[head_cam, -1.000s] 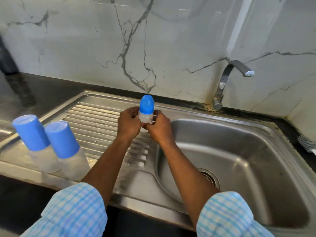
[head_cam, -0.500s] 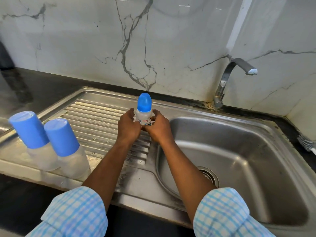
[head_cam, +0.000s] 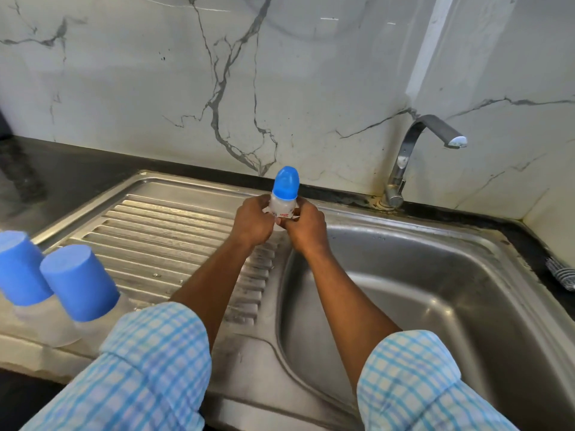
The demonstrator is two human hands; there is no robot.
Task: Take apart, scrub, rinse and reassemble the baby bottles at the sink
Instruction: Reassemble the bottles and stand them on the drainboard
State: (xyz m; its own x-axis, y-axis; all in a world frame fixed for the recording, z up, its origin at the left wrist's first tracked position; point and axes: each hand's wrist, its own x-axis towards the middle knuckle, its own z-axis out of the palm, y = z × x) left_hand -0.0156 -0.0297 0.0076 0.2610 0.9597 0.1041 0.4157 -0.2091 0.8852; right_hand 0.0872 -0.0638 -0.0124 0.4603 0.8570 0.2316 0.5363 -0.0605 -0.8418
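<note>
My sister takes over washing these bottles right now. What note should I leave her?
Left hand and right hand: both grip the small bottle, upright, blue cap on, where drainboard meets basin.
Two other capped bottles stand at the drainboard's left end.
Brush lies on the counter, far right. Tap shows no water.
Done: nothing visible. Left: take apart, scrub, rinse, reassemble all three.

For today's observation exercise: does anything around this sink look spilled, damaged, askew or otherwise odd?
Nothing is spilled or broken. The left hand and right hand hold a small bottle upright. Two capped bottles front left seem to lean, probably lens distortion. Only brownish grime around the tap base stands out.
</note>
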